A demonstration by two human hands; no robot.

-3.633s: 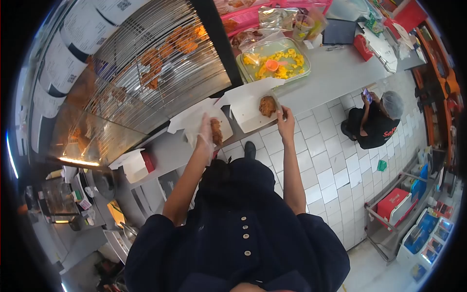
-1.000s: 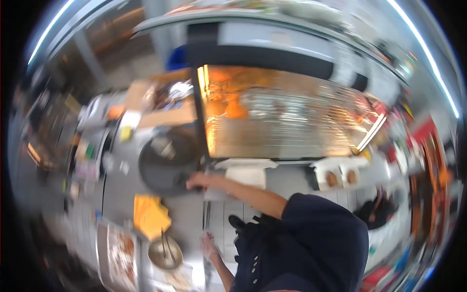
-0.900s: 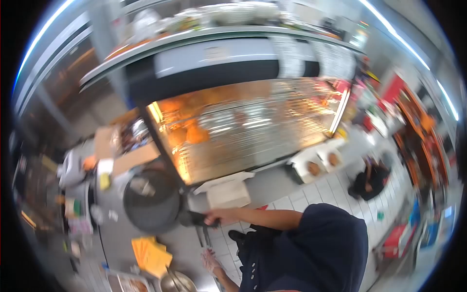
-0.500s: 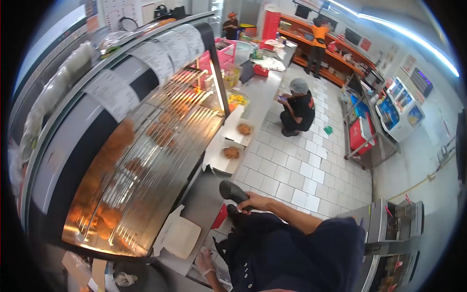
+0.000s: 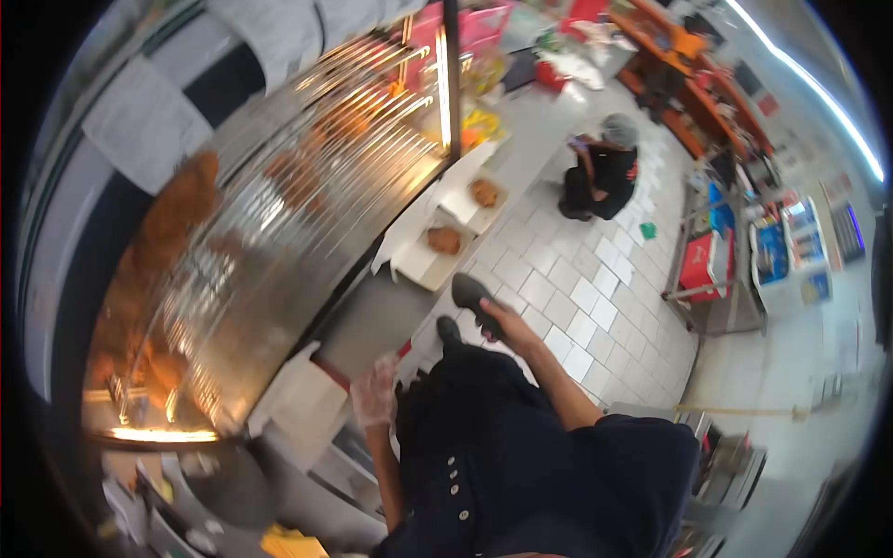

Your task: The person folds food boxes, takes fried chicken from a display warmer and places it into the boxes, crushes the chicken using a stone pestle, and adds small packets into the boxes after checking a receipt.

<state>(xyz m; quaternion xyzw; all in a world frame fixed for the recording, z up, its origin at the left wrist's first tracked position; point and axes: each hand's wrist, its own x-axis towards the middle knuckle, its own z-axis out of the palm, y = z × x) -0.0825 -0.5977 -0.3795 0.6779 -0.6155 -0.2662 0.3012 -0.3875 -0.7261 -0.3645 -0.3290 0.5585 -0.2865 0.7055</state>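
Note:
My right hand [image 5: 495, 319] is wrapped round a black, rounded, elongated object [image 5: 473, 293], held above the tiled floor beside the counter. My left hand [image 5: 374, 391], in a clear glove, is at the counter's front edge, to the right of a white open box [image 5: 302, 409]. Its fingers are slightly blurred, and nothing shows in them. Farther up the counter, two open white boxes stand side by side. One piece of fried chicken [image 5: 445, 241] lies in the nearer box and another [image 5: 484, 193] in the farther one.
A lit glass warming case [image 5: 279, 223] with wire racks and fried food stands along the counter [image 5: 372, 321]. A person in a hairnet [image 5: 605, 172] crouches on the floor. A metal cart [image 5: 712, 270] with a red cooler stands at the right. Yellow sheets [image 5: 293, 542] lie at the bottom.
The view has swung from the pan and back toward the chicken boxes. My right hand, formerly at a box, now has the black object. My left hand has moved up beside the nearest white box.

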